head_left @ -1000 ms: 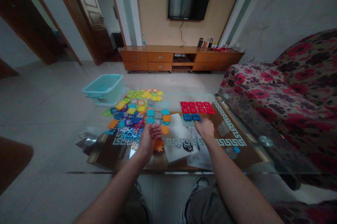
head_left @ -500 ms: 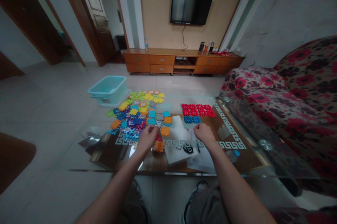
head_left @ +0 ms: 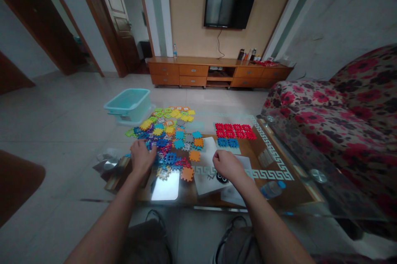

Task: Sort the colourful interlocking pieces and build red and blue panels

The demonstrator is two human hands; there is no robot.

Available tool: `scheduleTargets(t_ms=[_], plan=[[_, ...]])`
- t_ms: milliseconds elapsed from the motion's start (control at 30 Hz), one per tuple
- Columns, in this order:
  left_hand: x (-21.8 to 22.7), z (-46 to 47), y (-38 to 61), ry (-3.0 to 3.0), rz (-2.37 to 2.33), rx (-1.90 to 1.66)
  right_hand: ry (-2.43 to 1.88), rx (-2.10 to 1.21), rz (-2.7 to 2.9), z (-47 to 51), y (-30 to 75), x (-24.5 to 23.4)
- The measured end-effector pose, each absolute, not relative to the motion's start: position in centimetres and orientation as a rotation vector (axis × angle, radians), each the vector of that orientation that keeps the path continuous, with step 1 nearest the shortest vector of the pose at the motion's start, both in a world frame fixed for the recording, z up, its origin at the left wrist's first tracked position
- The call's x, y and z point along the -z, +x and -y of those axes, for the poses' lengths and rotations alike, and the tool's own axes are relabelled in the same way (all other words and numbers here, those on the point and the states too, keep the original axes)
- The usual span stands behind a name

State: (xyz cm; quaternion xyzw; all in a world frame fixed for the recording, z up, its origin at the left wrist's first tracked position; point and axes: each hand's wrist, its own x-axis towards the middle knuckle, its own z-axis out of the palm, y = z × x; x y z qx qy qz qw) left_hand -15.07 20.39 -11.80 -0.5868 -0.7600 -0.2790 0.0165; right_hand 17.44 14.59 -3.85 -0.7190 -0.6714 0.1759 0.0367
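A heap of coloured interlocking plastic tiles [head_left: 167,132] lies on the left half of a glass-topped coffee table [head_left: 279,160]. My left hand [head_left: 142,157] rests at the heap's near left edge, fingers curled down onto the blue pieces; what it grips is hidden. My right hand [head_left: 227,165] hovers as a loose fist over the white sheets [head_left: 211,173], with nothing showing in it. Beyond it lie a joined row of red tiles [head_left: 234,130] and two joined blue tiles [head_left: 228,142]. A loose orange tile [head_left: 187,173] sits between my hands.
A teal plastic tub [head_left: 128,105] stands on the floor beyond the table's far left. A floral sofa [head_left: 335,111] runs along the right. A small bottle [head_left: 271,189] lies under the glass at the right. A TV cabinet [head_left: 217,72] lines the back wall.
My left hand moved left from the orange tile to the heap's near left edge. My right hand drew back from the blue tiles toward me, over the white sheets, and closed into a fist.
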Motion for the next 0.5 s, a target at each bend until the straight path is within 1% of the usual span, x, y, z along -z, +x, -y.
scheduleTargets(t_ms=[133, 333, 500], plan=[[12.9, -21.4, -16.6, -1.891, 2.335, 0.764, -2.212, -0.517, 2.054, -14.8, 17.7, 3.8], [13.6, -22.1, -17.3, -2.051, 2.351, 0.516, -2.231, -0.518, 2.076, -14.9, 17.5, 3.6], [13.7, -21.8, -17.2, -2.088, 2.338, 0.493, -2.242, -0.53, 2.07, -15.0, 17.2, 3.4]])
